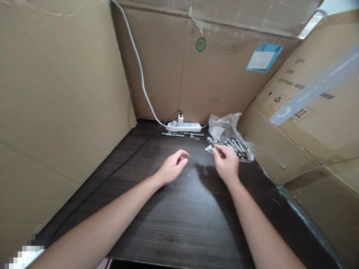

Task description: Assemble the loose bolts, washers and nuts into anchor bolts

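Observation:
Between the thumb and fingers of my right hand (227, 164) is a metal expansion bolt (209, 141), its nut end pointing up and left. Just behind that hand lies a clear plastic bag (224, 120) with several similar bolts (238, 145) at its open side. My left hand (171, 168) is over the middle of the dark table (168, 216), fingers curved and thumb apart, with nothing in it. Farther back, bolt parts (176, 135) lie in a row, with small washers (196, 138) close by.
A white power strip (193, 127) with a plugged-in adapter (180, 120) sits against the back cardboard. A black cable (120, 166) crosses the table's left side. Tall cardboard walls (64, 93) enclose the left, back and right.

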`<state>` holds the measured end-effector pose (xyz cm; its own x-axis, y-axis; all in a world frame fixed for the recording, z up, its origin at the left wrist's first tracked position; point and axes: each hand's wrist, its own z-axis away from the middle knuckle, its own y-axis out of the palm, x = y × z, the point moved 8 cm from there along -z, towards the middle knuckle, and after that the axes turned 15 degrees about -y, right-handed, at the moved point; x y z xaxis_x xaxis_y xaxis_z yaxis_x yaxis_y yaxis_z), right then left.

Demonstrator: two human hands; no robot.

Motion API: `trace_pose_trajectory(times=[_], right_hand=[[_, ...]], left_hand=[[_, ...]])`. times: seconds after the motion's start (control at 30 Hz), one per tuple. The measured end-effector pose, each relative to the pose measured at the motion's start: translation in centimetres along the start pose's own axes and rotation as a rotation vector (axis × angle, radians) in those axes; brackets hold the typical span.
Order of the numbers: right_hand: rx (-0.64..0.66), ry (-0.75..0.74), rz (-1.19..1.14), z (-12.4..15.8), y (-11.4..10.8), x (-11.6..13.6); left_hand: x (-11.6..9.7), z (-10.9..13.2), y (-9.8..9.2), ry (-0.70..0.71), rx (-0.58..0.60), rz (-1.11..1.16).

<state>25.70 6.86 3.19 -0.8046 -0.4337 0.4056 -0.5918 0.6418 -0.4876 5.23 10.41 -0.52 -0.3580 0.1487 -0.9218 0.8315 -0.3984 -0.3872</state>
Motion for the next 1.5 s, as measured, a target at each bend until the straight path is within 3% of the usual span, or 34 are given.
trace_pose_trajectory(times=[0.1, 0.17, 0.27, 0.37, 0.5, 0.73, 0.9, 1.0, 1.23, 1.37, 1.5], right_hand=[[-0.122, 0.084, 0.281, -0.9, -4.1, -4.5], [-0.116, 0.151, 0.407, -1.4, -5.7, -7.1], [-0.040, 0.213, 0.494, -2.0, -6.2, -9.7], [0.065, 0.252, 0.531, -2.0, -5.3, -11.1], [0.135, 0.263, 0.566, -1.7, -4.4, -11.9], [0.135, 0.217, 0.554, -1.7, -4.7, -12.1], [0.106, 0.151, 0.537, -3.5, -4.2, -10.2], [0.148, 0.052, 0.435, -5.7, -1.3, -7.1], [0.546, -0.190, 0.193, -7.5, 11.9, 1.3], [0.665, -0.228, 0.276, -7.4, 16.6, 2.8], [0.704, -0.138, 0.368, -7.2, 18.3, 1.9]], left_hand=[[-0.1, 0.0, -0.1, -0.001, -0.002, -0.023], [0.0, 0.0, 0.0, -0.003, 0.005, -0.034], [0.2, -0.1, 0.1, -0.008, 0.016, -0.060], [0.4, -0.1, 0.2, -0.012, 0.013, -0.080], [0.6, -0.3, 0.3, -0.015, 0.015, -0.086], [1.0, -0.4, 0.4, -0.032, 0.016, -0.086], [0.7, -0.4, 0.5, -0.011, 0.021, -0.080], [0.7, -0.3, 0.6, -0.008, 0.024, -0.073], [0.5, -0.1, 0.4, 0.025, -0.011, -0.083], [0.2, 0.1, 0.3, 0.025, -0.013, -0.096], [0.2, 0.3, 0.4, 0.027, -0.015, -0.116]])
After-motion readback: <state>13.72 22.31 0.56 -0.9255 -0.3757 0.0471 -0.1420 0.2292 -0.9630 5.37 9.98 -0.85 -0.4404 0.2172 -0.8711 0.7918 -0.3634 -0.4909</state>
